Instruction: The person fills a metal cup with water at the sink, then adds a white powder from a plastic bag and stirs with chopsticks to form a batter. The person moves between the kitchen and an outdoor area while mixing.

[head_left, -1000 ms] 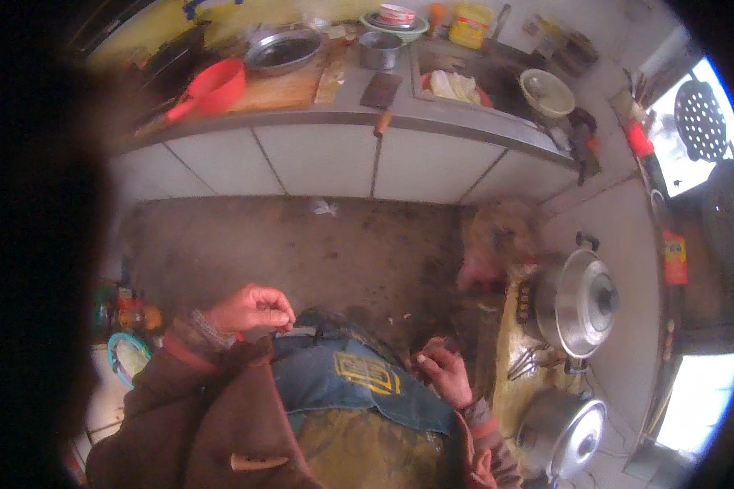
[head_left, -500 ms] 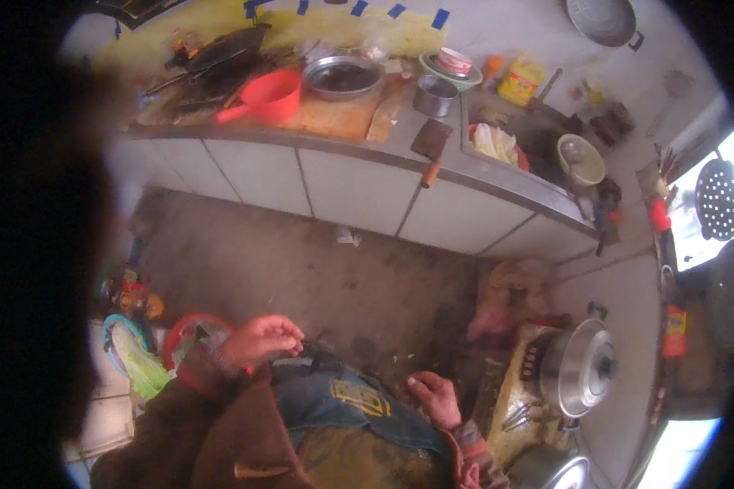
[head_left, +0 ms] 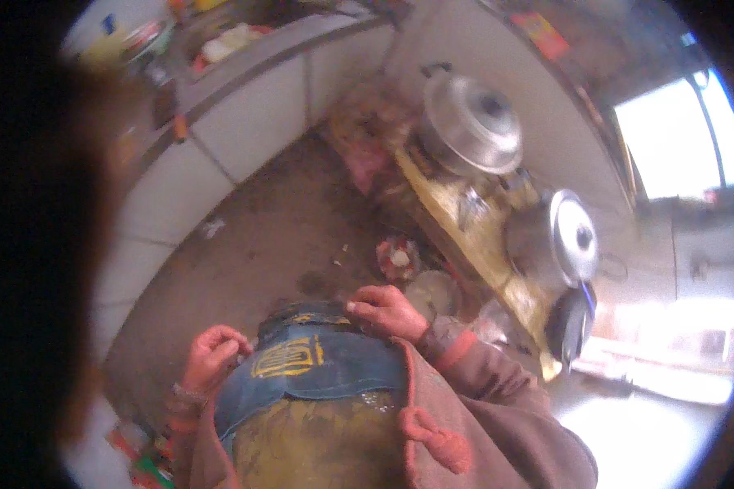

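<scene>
My left hand (head_left: 214,356) hovers by the left edge of a blue denim apron (head_left: 326,359) with a yellow printed patch. Its fingers curl loosely in toward the thumb, and nothing shows in them. On the opposite side, my right hand (head_left: 386,312) sits close to the apron's upper right edge, fingers bent and held together with no object visible. Whether either hand touches the cloth I cannot tell. Brown sleeves with red trim cover both forearms.
To the right is a low yellowish bench (head_left: 457,224) bearing a lidded steel pot (head_left: 473,122) and a second lidded pot (head_left: 567,236). A pale round basin (head_left: 432,295) stands on the floor beside it. A cleaver (head_left: 170,110) overhangs the tiled counter (head_left: 212,151) at upper left.
My view has swung right, bringing the pots and a bright doorway area further in. Both hands stay before my body; the left has lowered and the right has risen within the picture.
</scene>
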Motion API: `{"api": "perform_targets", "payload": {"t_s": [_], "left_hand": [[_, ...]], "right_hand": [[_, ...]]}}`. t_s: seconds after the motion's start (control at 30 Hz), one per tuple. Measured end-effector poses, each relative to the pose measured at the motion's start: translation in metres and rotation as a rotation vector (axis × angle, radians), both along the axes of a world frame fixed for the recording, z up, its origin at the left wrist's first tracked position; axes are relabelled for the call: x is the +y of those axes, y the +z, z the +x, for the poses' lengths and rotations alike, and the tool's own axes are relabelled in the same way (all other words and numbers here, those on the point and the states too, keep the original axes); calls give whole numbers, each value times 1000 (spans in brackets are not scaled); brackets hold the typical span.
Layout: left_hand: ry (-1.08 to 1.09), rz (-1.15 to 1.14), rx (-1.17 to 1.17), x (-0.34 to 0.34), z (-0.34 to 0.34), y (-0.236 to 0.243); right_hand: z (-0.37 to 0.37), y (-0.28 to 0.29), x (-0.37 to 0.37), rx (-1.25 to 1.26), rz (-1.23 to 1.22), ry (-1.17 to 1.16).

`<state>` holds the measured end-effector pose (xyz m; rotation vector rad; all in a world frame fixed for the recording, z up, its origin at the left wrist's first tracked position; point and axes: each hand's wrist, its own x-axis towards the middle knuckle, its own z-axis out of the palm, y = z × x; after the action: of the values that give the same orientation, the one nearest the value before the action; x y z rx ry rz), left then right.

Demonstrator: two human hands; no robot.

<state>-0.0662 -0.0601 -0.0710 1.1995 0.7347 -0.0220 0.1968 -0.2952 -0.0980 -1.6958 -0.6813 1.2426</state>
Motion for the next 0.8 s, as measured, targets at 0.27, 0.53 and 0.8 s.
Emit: {"api": "perform_targets", "payload": {"t_s": [0.27,0.53,0.8], "left_hand": [[-476,103,105,-29,54,13],[-773,264,187,-24,80,10],[-903,170,85,2,116,-25]], "right_hand": [[-2,6,-118,190,-146,-457],[-41,-6,-144,175,-18,-584],[-104,-2,-167,146,-94,-853]]}}
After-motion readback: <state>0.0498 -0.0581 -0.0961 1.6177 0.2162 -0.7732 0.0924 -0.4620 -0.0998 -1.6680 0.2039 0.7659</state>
